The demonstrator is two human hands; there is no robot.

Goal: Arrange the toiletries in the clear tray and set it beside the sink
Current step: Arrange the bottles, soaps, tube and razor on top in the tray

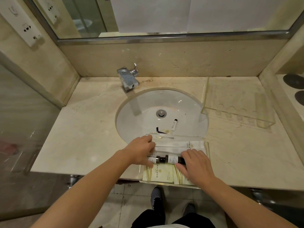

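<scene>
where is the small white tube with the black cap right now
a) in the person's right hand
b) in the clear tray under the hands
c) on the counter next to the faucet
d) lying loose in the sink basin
d: the small white tube lies in the sink basin just below the drain, beyond the far edge of the clear tray and clear of both hands.

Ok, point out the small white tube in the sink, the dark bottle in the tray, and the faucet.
small white tube point(173, 125), head view, on its white body.
dark bottle point(171, 159), head view, on its label between the hands.
faucet point(127, 79), head view, on the spout's top face.
</scene>
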